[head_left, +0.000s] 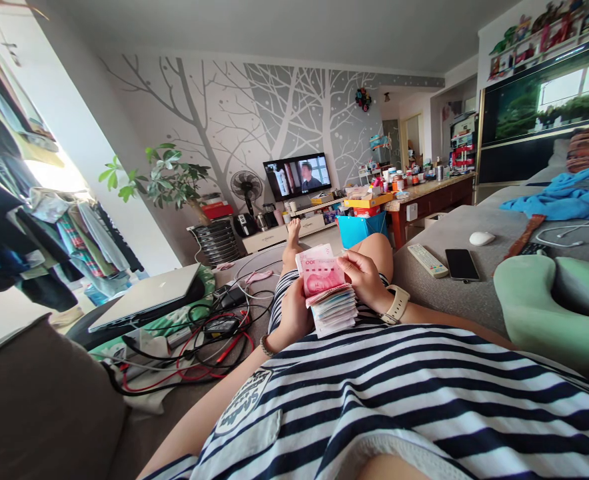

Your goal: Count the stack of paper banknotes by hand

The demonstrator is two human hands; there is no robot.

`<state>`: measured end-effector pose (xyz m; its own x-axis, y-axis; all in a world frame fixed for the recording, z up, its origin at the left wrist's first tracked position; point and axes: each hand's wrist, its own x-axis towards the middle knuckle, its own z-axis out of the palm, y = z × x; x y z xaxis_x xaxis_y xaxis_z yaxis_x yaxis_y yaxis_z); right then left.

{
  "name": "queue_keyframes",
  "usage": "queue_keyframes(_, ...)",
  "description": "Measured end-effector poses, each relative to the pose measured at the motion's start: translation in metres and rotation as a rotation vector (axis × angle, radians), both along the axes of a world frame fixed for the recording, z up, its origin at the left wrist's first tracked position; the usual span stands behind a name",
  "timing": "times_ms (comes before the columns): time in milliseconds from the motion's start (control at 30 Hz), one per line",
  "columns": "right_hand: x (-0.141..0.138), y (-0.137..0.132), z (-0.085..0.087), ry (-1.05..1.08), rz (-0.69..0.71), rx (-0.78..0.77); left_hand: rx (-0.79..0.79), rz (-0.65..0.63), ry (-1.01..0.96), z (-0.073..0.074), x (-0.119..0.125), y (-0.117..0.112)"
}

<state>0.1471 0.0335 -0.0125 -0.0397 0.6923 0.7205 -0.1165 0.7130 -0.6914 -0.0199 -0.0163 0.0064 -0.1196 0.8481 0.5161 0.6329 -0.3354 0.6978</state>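
A thick stack of banknotes (332,308) is held above my lap, with a red 100 note on top that carries a portrait. From the left side my left hand (295,308) grips the stack, its fingers wrapped beneath and partly hidden. My right hand (364,279) pinches the upper right edge of the notes, thumb on the top note. Below the red note, the ends of many folded notes fan toward me. A pale watch (396,305) is on my right wrist and a braided bracelet (266,346) on my left. Striped clothing (374,380) lies under both hands.
Left of me lie tangled cables (209,333) and a closed laptop (147,297). On the sofa to the right are a remote control (427,261), a phone (462,265), a white mouse (482,238) and a green neck pillow (529,313). A television (298,177) stands ahead.
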Motion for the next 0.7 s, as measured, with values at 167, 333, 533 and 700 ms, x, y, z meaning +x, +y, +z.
queue_keyframes(167,0.000,0.000,0.000,0.002,-0.002,0.019,0.016,0.000,0.038,-0.005,-0.004,0.007)
queue_keyframes(333,0.000,-0.001,0.000,0.005,0.005,0.013,0.054,-0.004,0.041,-0.013,-0.010,0.017)
queue_keyframes(533,0.001,-0.003,0.002,0.008,0.012,0.010,0.052,-0.017,0.020,-0.016,-0.013,0.019)
queue_keyframes(700,0.002,-0.005,0.000,0.005,0.080,0.025,0.058,-0.027,-0.079,-0.018,-0.010,0.024)
